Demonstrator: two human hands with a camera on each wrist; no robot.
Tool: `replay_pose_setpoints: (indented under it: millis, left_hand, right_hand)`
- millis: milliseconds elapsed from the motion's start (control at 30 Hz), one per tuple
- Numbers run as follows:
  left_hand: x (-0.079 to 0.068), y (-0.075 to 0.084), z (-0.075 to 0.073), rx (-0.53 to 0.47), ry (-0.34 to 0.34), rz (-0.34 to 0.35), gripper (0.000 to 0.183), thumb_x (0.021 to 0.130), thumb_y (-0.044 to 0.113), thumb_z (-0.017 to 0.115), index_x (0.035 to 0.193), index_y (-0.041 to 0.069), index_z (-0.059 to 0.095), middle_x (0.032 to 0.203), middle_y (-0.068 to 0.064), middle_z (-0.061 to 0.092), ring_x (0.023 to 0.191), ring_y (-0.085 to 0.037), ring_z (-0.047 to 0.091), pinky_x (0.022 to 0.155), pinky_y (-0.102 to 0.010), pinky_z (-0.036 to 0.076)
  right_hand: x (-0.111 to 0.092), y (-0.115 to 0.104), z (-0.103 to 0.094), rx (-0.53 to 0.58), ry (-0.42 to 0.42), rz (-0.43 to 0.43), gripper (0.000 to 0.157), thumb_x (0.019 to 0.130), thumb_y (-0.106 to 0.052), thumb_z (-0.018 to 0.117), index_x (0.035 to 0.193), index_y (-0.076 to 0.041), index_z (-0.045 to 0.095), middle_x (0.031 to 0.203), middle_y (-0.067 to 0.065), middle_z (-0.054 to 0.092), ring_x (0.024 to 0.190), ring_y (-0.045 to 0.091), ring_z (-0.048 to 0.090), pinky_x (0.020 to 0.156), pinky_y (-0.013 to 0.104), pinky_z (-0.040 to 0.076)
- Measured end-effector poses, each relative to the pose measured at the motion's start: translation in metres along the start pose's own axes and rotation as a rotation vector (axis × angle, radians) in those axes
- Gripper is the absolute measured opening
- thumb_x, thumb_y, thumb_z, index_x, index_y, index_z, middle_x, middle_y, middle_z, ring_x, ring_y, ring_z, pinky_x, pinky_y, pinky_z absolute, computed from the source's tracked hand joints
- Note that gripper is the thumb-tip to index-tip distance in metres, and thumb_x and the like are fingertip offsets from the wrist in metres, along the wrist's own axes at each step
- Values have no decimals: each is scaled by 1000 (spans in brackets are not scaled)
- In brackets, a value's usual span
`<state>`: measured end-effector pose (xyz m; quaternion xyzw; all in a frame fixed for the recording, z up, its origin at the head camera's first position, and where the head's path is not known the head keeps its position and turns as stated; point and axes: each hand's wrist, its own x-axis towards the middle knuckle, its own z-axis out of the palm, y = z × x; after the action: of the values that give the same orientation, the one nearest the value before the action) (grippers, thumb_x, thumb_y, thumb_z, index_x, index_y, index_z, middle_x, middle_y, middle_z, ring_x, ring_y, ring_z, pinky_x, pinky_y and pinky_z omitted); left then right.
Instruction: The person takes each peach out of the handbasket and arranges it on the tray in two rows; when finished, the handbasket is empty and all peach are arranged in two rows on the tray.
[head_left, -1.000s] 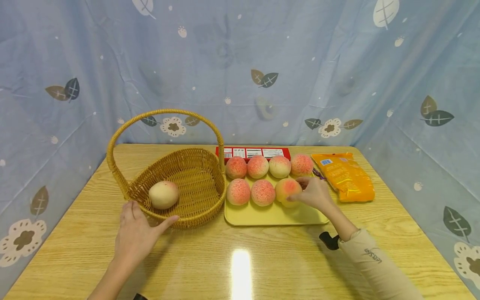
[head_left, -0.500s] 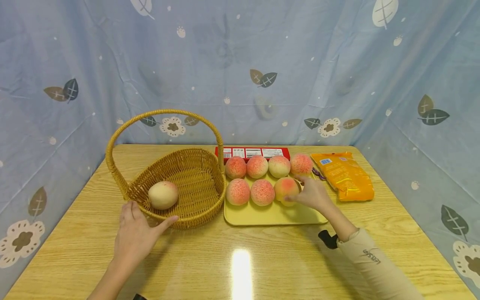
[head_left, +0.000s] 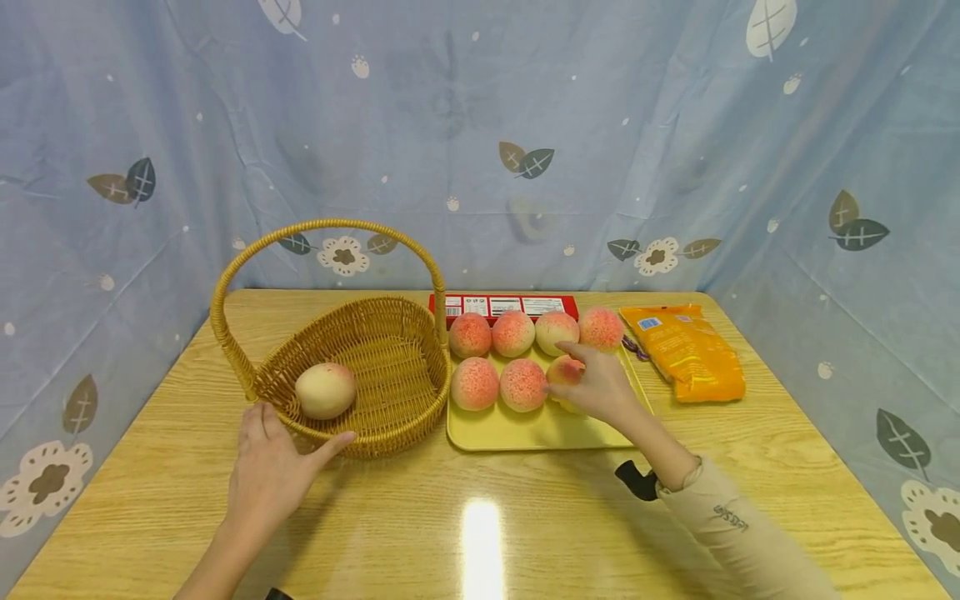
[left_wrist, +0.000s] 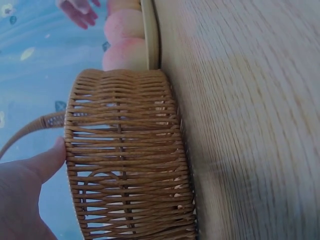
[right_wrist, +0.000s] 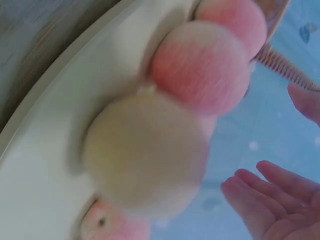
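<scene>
My left hand (head_left: 273, 467) rests at the near left rim of a wicker basket (head_left: 390, 375), thumb spread along the edge; in the left wrist view the thumb touches the rim of the basket (left_wrist: 125, 150). One pale peach (head_left: 326, 390) lies inside. Over the yellow tray (head_left: 510, 433), my right hand (head_left: 600, 387) hovers with fingers spread, partly hiding a yellow-red peach (head_left: 561, 372). In the right wrist view, a gap shows between the fingers of the right hand (right_wrist: 280, 200) and this peach (right_wrist: 145, 155), and nothing is in the grasp.
Several pink peaches (head_left: 475, 384) sit in two rows on the tray. Behind them lies a red box (head_left: 502, 307). An orange bag (head_left: 686, 354) is right of the tray, beside a small purple item (head_left: 634, 347). The basket's tall handle (head_left: 330, 223) arches up.
My right hand has shifted left and come away from the right side of the yellow-red peach to above it, its fingers spreading. The left hand and basket stay where they were.
</scene>
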<state>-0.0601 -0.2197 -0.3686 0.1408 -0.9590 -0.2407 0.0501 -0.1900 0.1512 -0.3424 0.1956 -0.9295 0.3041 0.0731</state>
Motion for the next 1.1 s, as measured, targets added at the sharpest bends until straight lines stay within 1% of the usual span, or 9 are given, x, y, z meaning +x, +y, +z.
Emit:
replay_pose_setpoints:
  millis: [100,200,333,500,567,633,767,1000,1100]
  left_hand:
    - [0,0,0,0,2,0,126,83,70,60,140,-28,4,146,-47,6,136,-60,9,101,-69,27]
    - [0,0,0,1,6,1,126,82,70,59,140,-28,4,146,-47,6,136,-60,9,100,-69,27]
    - [-1,0,0,-3,8,6,127,82,70,59,140,-28,5,146,-47,6,136,-60,9,102,-69,25]
    - [-1,1,0,-8,6,-2,127,82,70,60,140,-28,4,147,-47,6,137,-59,9,102,-69,25]
    - [-1,1,0,-7,4,-7,127,82,71,60,140,-27,4,147,-47,6,136,-59,9,101,-69,27]
    - [-1,1,0,-6,1,-10,127,82,71,59,140,-27,4,147,-46,5,136,-60,9,99,-70,29]
    - [0,1,0,-2,-15,-17,127,82,71,58,140,-27,3,147,-46,4,135,-60,8,98,-70,30]
    - [3,2,-1,-3,-67,-44,130,81,74,56,141,-26,-2,148,-45,-2,137,-59,3,100,-69,28]
    - [2,2,-1,-1,-68,-46,130,81,74,57,141,-26,-2,148,-45,-1,137,-59,3,99,-69,30]
  right_hand:
    - [0,-15,11,54,-18,-36,60,75,-19,84,125,6,62,120,23,64,102,41,64,84,51,53]
    - [2,-34,24,129,-73,-69,59,76,-18,84,126,5,62,122,22,64,104,40,64,86,49,53]
    - [6,-58,40,250,-143,-77,58,77,-16,83,126,5,61,124,20,63,108,38,63,88,44,53]
    - [16,-85,58,385,-223,-120,55,80,-16,81,128,4,61,128,18,61,113,35,62,89,34,53]
    - [23,-96,62,408,-271,-133,55,83,-17,79,130,4,59,129,19,60,115,35,60,91,34,52]
    - [30,-106,67,400,-315,-133,56,84,-20,78,131,3,58,129,19,61,116,34,60,92,35,51]
    - [46,-126,74,362,-394,-78,61,83,-27,79,134,-1,57,129,15,62,117,28,60,95,35,49]
    - [76,-158,84,279,-416,15,59,81,-31,81,131,-5,61,125,9,65,115,21,60,93,32,50]
    - [87,-169,90,256,-435,38,58,81,-30,80,129,-4,62,124,8,65,114,21,60,91,30,50]
